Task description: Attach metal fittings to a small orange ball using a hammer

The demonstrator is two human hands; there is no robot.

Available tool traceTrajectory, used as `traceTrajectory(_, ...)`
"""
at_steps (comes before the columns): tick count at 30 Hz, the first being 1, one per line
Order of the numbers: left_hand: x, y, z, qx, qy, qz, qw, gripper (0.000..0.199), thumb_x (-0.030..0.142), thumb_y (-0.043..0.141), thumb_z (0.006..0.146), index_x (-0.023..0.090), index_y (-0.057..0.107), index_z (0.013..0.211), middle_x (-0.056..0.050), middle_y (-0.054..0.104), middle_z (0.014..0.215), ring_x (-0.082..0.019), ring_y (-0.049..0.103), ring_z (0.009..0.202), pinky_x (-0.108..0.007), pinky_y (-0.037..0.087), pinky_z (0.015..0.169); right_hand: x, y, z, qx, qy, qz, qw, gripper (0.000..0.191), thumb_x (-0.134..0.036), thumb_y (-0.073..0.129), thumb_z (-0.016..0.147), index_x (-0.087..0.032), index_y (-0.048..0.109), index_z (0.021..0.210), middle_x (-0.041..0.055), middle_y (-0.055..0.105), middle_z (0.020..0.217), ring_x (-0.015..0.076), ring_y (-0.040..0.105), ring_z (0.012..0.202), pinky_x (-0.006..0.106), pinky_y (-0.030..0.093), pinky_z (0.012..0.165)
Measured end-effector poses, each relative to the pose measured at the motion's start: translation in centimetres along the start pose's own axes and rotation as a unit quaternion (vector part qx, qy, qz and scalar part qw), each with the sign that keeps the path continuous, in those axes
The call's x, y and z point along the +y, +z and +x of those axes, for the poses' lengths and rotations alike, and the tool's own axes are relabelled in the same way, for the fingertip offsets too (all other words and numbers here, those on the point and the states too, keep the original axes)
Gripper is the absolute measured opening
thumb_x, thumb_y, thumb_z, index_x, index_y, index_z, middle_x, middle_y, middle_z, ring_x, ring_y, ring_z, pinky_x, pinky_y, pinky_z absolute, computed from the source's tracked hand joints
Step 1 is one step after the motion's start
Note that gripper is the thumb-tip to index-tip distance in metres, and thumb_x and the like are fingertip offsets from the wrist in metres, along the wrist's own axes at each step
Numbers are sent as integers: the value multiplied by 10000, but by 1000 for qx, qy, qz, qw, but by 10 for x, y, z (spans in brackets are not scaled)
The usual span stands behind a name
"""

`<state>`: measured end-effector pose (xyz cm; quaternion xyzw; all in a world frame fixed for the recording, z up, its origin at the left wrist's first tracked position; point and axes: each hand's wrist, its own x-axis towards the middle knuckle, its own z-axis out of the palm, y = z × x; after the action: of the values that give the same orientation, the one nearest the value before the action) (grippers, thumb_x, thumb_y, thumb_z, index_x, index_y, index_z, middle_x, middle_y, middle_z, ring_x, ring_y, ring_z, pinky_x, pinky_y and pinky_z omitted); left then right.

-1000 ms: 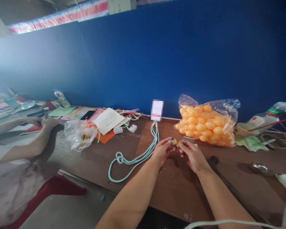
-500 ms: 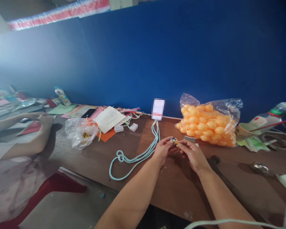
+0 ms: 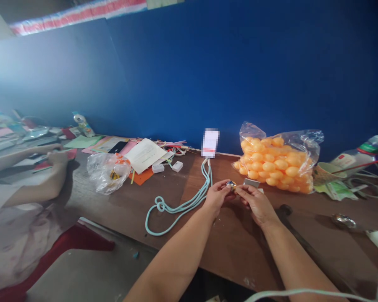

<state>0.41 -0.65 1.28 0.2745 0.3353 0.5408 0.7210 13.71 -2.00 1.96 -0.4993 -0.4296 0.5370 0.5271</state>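
Between the fingertips of both hands is a small shiny silvery object (image 3: 231,184) with a yellowish part; its kind is too small to make out. My left hand (image 3: 218,196) pinches it from the left. My right hand (image 3: 254,202) is closed with thumb and fingers together at the object's right side. Both hands are just above the brown table (image 3: 229,247). Behind them stands a clear plastic bag of orange balls (image 3: 272,163). A small grey flat piece (image 3: 251,183) lies just beyond my right hand.
Left of my hands lie a light-blue cord (image 3: 173,207), a crumpled plastic bag (image 3: 108,174), papers (image 3: 145,155) and small white boxes (image 3: 177,166). A shiny foil-like item (image 3: 343,221) and a bottle (image 3: 370,147) are at right. A co-worker's arms (image 3: 40,180) reach in at far left.
My hands hold nearly the same pose around the small shiny object. The view has shifted slightly. At left, the co-worker's hands have moved a little.
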Motion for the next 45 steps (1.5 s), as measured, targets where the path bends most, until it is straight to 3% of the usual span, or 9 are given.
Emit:
traceTrajectory(8,1,1,-1,9,2,10,1000,365,241,719,698,114,642,1032,-97,675,906,-133,639,697,-312,536,738,3,-2,2,-11,3,-8,1000,320,-427,770,636,-182,663,814,-38,505,537,66,333,451,211,206,409)
traceTrajectory(45,3,3,-2,17,11,36,999,338,254,739,675,118,659,975,-77,671,830,-134,624,682,-299,531,694,0,-1,0,-19,31,21,999,327,-423,787,605,-178,655,775,-35,504,543,64,314,437,221,181,411)
